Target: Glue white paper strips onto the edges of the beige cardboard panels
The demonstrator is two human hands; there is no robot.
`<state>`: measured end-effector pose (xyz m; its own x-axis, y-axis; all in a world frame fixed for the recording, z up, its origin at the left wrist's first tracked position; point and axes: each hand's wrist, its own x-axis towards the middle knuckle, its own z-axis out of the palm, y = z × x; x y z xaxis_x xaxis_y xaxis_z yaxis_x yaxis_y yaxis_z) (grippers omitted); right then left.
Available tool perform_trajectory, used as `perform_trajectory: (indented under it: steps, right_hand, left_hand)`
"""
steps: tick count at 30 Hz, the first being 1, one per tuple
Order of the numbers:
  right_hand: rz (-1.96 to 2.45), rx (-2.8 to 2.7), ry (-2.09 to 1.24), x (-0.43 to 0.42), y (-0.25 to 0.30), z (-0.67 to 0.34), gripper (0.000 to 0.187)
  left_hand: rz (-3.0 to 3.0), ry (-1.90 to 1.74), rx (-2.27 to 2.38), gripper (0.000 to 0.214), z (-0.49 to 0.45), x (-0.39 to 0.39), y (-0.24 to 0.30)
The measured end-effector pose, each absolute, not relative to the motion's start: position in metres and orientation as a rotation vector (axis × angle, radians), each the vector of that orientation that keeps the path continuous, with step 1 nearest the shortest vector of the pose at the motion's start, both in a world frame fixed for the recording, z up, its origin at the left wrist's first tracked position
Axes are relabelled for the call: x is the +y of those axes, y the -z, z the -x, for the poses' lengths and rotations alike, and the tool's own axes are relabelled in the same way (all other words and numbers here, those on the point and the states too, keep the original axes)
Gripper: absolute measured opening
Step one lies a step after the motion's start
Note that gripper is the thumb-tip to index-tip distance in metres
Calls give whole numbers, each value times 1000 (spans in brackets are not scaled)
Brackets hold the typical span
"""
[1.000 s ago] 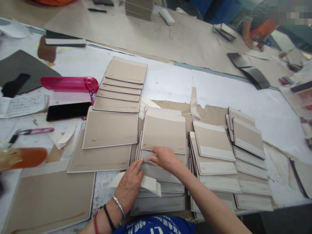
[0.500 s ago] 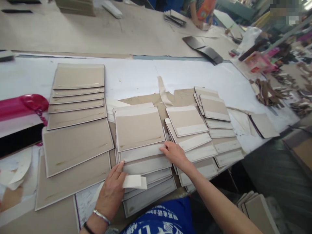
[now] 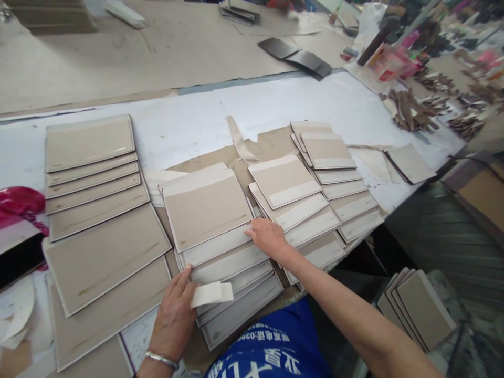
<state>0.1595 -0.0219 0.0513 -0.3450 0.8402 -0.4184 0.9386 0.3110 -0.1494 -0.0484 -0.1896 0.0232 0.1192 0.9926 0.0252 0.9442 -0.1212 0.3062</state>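
Observation:
In front of me a stack of beige rectangular panels (image 3: 212,207) lies overlapped in steps, white bands along their lower edges. My left hand (image 3: 176,310) holds a few short white strips (image 3: 212,294), which stick out to the right from under its fingers. Its index fingertip touches the left end of a white band (image 3: 220,245) on the stack. At that band's right end my right hand (image 3: 268,239) is closed, fingers curled and thumb against the band. Whatever is between those fingers is hidden.
More stepped panels lie at the left (image 3: 104,262), and others at the right (image 3: 331,152). A pink bag (image 3: 21,202) sits at the far left. Dark pieces (image 3: 295,56) lie across the table, near a pink container (image 3: 389,63). Several panels (image 3: 421,304) stand below the table edge.
The view has swung to the right, so the table's contents appear shifted left. Both hands keep nearly the same places on the stack.

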Motion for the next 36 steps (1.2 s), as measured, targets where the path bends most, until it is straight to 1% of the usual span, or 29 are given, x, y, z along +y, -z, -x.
perform_trajectory:
  steps: [7,14,19,30,36]
  right_hand:
    - [-1609,2234,595,-16,-56,-157,31]
    - [-1612,2246,577,-17,-56,-154,30]
    - [-1601,2246,541,-18,-52,-153,31]
    - [-1622,2379,431,-27,-40,-156,23]
    - [-1649,2360,426,-28,-36,-157,21]
  left_hand:
    - [-2193,-308,1896,24,48,-190,-23]
    - [-2258,-341,1891,22,48,-190,-22]
    - [-2265,-353,1898,24,47,-189,-22]
    - [-2231,-313,1921,25,47,-189,-23]
    - [-2220,-319,1941,23,44,-188,-23]
